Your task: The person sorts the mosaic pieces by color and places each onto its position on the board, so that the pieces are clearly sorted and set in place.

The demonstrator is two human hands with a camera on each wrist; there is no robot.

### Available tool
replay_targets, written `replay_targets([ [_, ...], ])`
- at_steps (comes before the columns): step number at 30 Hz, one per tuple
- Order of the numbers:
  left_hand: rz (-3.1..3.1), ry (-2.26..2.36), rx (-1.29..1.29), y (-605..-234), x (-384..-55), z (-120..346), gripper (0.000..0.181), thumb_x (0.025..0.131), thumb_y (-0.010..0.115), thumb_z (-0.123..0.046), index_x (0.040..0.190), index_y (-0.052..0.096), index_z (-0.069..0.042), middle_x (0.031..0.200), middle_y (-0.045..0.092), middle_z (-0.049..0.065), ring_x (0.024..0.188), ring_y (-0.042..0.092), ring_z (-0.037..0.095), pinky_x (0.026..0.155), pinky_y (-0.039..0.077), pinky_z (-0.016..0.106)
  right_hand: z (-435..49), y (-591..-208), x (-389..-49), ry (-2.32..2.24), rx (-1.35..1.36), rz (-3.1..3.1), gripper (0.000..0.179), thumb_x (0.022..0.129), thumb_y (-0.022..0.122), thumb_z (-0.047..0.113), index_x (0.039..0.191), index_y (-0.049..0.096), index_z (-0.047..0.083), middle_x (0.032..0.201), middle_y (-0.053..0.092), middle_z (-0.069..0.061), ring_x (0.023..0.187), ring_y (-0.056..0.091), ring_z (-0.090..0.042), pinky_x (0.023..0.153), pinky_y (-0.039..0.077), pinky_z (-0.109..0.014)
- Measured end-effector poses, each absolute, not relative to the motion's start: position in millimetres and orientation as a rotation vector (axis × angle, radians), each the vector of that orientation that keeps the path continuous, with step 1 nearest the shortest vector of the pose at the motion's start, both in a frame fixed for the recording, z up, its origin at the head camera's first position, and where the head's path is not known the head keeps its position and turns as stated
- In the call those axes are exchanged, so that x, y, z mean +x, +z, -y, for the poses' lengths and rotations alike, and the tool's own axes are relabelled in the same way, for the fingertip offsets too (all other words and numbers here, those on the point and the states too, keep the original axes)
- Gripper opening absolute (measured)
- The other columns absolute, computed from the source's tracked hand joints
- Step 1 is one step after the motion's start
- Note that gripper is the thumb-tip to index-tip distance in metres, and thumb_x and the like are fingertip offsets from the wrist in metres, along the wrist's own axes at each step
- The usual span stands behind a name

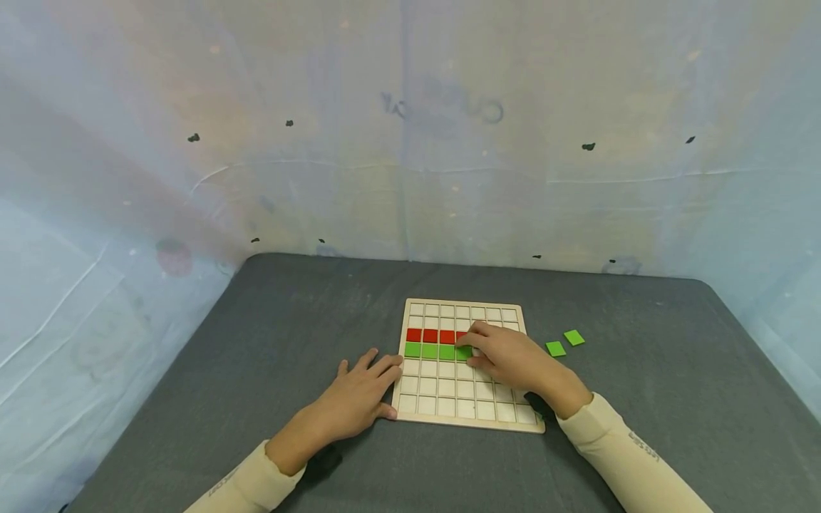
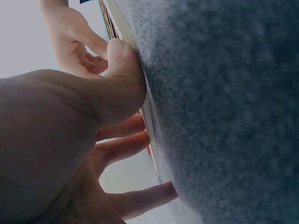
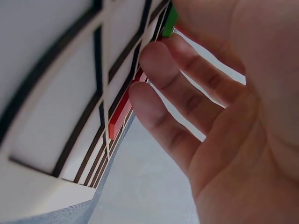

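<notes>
A wooden grid board [image 1: 446, 420] lies on the dark table, with a row of red tiles [image 1: 430, 335] and a row of green tiles [image 1: 430, 350] in its cells. My right hand [image 1: 513, 356] reaches over the board and pinches a green tile [image 1: 464, 353] by the right end of the green row. In the right wrist view that green tile [image 3: 171, 22] is partly hidden by the hand, near a red tile [image 3: 120, 114]. My left hand [image 1: 351, 400] touches the board's left edge with spread fingers; its thumb [image 2: 122, 70] rests against the frame.
Two loose green tiles [image 1: 555, 348] lie on the table right of the board. The dark cloth-covered table [image 1: 308, 313] has rounded back corners. A pale hanging sheet [image 1: 410, 199] with black marks stands behind it and along the sides.
</notes>
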State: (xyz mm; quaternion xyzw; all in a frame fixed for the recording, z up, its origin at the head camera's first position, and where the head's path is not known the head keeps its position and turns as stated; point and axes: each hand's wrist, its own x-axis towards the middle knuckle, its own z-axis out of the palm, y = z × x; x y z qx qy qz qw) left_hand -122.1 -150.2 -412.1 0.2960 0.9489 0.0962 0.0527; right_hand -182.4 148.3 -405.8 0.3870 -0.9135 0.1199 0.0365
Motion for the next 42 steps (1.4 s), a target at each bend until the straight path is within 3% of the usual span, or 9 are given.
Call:
replay_targets([
  [15,-2.886,0.289,0.898,-413.0,-123.0,150.5,0.052,0.085,0.070,-0.044,0.129,0.057,-0.019,0.152,0.044,0.000,0.140,0.040,0.046,0.092,0.039,0.080,-148.5,-405.7,-182.3,0.382,1.194,2.822,0.029,0.096,0.067,0.018,0.125,0.067,0.021,0.109,0.062,0.004,0.081,0.056,-0.003,0.072,0.051,-0.025],
  [32,-2.883,0.293,0.887,-410.7,-121.2,149.4,0.052,0.085,0.070,-0.043,0.129,0.057,-0.018,0.153,0.042,0.000,0.141,0.039,0.045,0.093,0.038,0.079,-147.0,-405.5,-182.0,0.359,1.186,2.815,0.029,0.096,0.068,0.019,0.125,0.067,0.020,0.112,0.063,0.002,0.090,0.063,-0.008,0.079,0.056,-0.030],
  [42,-2.886,0.297,0.890,-410.8,-121.5,149.2,0.053,0.085,0.071,-0.043,0.131,0.057,-0.019,0.153,0.042,0.000,0.142,0.038,0.045,0.093,0.038,0.080,-147.6,-405.3,-182.0,0.364,1.192,2.807,0.030,0.095,0.069,0.019,0.125,0.067,0.019,0.111,0.063,0.003,0.088,0.062,-0.007,0.076,0.055,-0.028],
])
